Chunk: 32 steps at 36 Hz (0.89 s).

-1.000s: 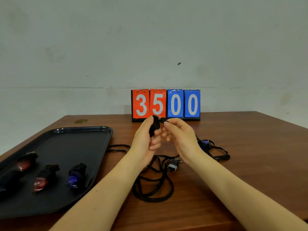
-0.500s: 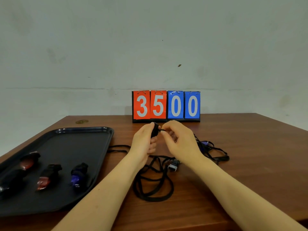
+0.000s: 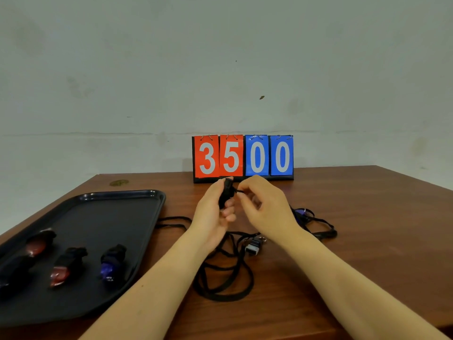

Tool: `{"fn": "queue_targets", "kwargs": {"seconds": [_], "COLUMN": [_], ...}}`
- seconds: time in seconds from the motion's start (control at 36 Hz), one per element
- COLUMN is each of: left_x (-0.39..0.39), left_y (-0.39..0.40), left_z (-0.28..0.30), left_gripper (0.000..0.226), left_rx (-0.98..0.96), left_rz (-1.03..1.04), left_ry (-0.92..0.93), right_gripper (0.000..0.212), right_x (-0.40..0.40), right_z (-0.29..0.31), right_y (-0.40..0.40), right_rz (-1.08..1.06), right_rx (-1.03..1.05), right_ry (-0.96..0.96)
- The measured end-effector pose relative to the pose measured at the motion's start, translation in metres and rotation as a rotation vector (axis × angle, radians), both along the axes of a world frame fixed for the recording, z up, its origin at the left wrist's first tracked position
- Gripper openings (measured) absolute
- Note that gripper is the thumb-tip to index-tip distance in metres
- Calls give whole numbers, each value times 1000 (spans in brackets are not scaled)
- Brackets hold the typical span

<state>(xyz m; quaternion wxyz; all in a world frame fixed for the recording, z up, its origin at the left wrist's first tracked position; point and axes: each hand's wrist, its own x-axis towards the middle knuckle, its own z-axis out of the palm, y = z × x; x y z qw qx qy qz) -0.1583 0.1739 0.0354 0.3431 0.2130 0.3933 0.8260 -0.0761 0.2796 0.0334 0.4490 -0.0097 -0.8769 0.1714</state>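
The black object [image 3: 226,192], small and oblong, stands roughly upright above the far middle of the bench [image 3: 367,241], just in front of the scoreboard; its exact kind cannot be told. The left hand [image 3: 212,217] holds it, thumb on the near-left side and curled fingers [image 3: 229,212] wrapped round its lower part. A short black cord [image 3: 239,191] runs from the object's right side to the right hand [image 3: 267,209], whose thumb and forefinger pinch the cord's end; the remaining fingers of that hand are loosely curled and hold nothing. The two hands are close together but do not touch.

Beneath the forearms a loose black lanyard [image 3: 220,285] lies in loops on the bench, with a pale clip-like piece [image 3: 252,246] among its strands. To the right of the right wrist a second lanyard [image 3: 323,229] lies tangled round a small blue piece [image 3: 300,213].

At left a dark tray [image 3: 122,195] rests on the bench. It carries four cord-wound bundles in its near part: two red [image 3: 36,244] [image 3: 65,266], one blue [image 3: 111,262] and one dark [image 3: 12,268], set apart from one another.

A flip scoreboard [image 3: 242,155] at the bench's far edge reads 35 in red and 00 in blue. Behind it rises a pale wall [image 3: 220,69].
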Motion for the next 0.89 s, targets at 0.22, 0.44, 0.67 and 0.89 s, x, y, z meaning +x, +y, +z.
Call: {"fn": "queue_targets", "kwargs": {"seconds": [0.22, 0.44, 0.67, 0.89], "left_x": [2, 4, -4, -6], "left_y": [4, 0, 3, 3], "left_z": [-5, -7, -12, -15], "left_gripper": [19, 18, 22, 20], "left_rx": [-292, -422, -456, -493], "left_rz": [221, 350, 380, 348], "left_ry": [422, 821, 988, 1085], "right_gripper": [6, 6, 7, 4], "right_x": [0, -5, -7, -4], "right_z": [-2, -4, -6, -1], "right_y": [5, 6, 5, 6], "right_rz": [-75, -54, 7, 12], "right_rx": [70, -148, -267, -392], "right_ry": [-26, 0, 7, -74]}}
